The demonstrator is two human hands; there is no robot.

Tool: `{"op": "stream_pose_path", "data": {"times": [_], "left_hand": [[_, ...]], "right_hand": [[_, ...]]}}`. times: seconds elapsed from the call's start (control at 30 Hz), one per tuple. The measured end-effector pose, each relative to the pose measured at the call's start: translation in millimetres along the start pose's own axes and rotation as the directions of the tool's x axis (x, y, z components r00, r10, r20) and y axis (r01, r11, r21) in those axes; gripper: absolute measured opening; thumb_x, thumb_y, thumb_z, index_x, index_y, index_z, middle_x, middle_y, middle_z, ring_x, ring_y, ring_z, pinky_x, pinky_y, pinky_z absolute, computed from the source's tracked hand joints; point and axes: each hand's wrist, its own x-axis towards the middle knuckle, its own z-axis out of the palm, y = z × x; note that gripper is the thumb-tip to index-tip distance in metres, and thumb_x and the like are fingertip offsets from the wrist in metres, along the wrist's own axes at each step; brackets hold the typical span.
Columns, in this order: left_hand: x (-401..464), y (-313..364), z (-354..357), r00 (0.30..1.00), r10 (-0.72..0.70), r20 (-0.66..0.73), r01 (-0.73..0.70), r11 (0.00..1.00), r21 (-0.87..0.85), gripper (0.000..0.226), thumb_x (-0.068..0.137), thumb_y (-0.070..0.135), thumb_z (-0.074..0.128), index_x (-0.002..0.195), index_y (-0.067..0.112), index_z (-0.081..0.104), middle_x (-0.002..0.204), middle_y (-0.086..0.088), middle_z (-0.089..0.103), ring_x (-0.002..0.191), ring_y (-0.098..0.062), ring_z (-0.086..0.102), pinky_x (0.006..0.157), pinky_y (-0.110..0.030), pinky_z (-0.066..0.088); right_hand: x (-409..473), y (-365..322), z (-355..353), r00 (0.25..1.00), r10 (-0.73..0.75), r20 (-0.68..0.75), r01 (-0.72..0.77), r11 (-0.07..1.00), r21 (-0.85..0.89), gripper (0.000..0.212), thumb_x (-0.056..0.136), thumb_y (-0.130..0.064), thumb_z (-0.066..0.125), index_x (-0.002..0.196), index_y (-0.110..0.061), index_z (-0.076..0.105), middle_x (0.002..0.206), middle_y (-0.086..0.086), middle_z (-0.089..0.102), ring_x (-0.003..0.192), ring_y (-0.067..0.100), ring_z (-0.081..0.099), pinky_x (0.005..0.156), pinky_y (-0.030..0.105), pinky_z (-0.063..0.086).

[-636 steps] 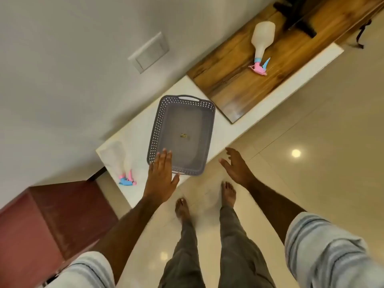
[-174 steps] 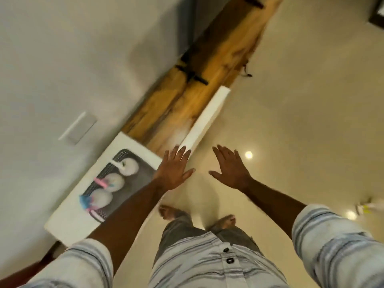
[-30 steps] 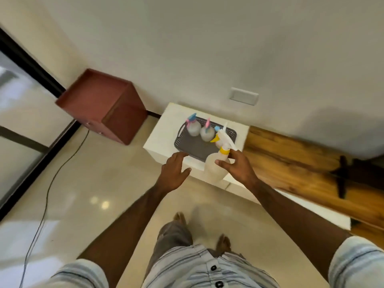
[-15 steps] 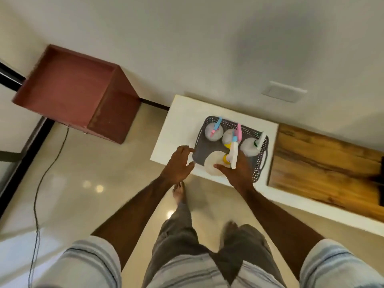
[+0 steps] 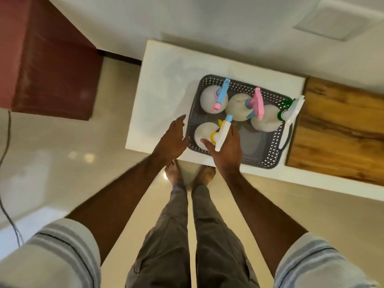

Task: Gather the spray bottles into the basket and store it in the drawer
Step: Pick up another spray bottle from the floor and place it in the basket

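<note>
A grey perforated basket (image 5: 268,156) sits on a low white cabinet top (image 5: 166,80). Three white spray bottles stand along its far side: one with a blue-and-pink head (image 5: 209,96), one with a pink head (image 5: 239,107), one with a green-and-white head (image 5: 266,121). A fourth bottle with a yellow collar and white trigger (image 5: 204,133) stands in the near left corner. My right hand (image 5: 226,148) grips its neck from the near side. My left hand (image 5: 172,140) lies with straight fingers against the basket's left wall.
A wooden bench top (image 5: 336,132) adjoins the white cabinet on the right. A dark red box-like cabinet (image 5: 47,65) stands to the left by the wall. A black cable (image 5: 4,142) runs along the floor at the far left. My feet stand close to the cabinet's front.
My right hand has lowered the yellow-collared bottle into the basket's near left corner. My left hand has shifted to the basket's left wall. I have stepped closer and look down more steeply.
</note>
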Motion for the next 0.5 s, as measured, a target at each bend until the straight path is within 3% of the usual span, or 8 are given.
{"op": "stream_pose_path", "data": {"times": [0.2, 0.33, 0.4, 0.5], "left_hand": [[9.7, -1.3, 6.5, 1.0, 0.007, -0.025, -0.006, 1.0, 0.023, 0.067, 0.096, 0.019, 0.062, 0.153, 0.013, 0.027, 0.152, -0.012, 0.042, 0.136, -0.026, 0.047, 0.106, -0.049, 0.049], [10.2, 0.4, 9.1, 0.999, 0.032, -0.018, -0.031, 0.999, 0.021, 0.065, 0.096, 0.019, 0.061, 0.152, 0.014, 0.029, 0.151, -0.011, 0.044, 0.134, -0.027, 0.049, 0.106, -0.049, 0.049], [10.2, 0.3, 8.7, 1.0, 0.019, -0.009, -0.019, 0.999, 0.033, 0.065, 0.096, 0.023, 0.061, 0.152, 0.016, 0.028, 0.152, -0.01, 0.043, 0.134, -0.027, 0.049, 0.107, -0.049, 0.049], [4.9, -1.7, 6.8, 1.0, 0.0, 0.018, -0.004, 0.975, 0.221, 0.068, 0.097, 0.033, 0.059, 0.153, 0.017, 0.025, 0.152, -0.009, 0.044, 0.133, -0.029, 0.051, 0.109, -0.05, 0.046]], "right_hand": [[8.9, -0.8, 24.2, 0.999, -0.024, 0.025, 0.026, 0.997, -0.068, 0.068, 0.067, -0.045, 0.087, 0.116, -0.012, 0.054, 0.11, 0.009, 0.061, 0.101, 0.029, 0.059, 0.068, 0.04, 0.057], [9.2, -0.3, 29.1, 0.999, -0.006, 0.037, 0.009, 0.996, -0.083, 0.068, 0.065, -0.044, 0.089, 0.115, -0.013, 0.054, 0.11, 0.007, 0.061, 0.1, 0.024, 0.057, 0.068, 0.026, 0.047], [9.7, 2.3, 27.9, 0.997, 0.014, 0.072, -0.01, 0.998, -0.061, 0.07, 0.064, -0.041, 0.09, 0.116, -0.014, 0.053, 0.112, 0.006, 0.059, 0.102, 0.023, 0.056, 0.071, 0.027, 0.048], [4.2, 8.5, 18.4, 0.987, 0.063, 0.147, -0.064, 0.998, 0.002, 0.068, 0.065, -0.036, 0.09, 0.116, -0.013, 0.052, 0.115, 0.004, 0.056, 0.107, 0.022, 0.054, 0.078, 0.031, 0.053]]}}
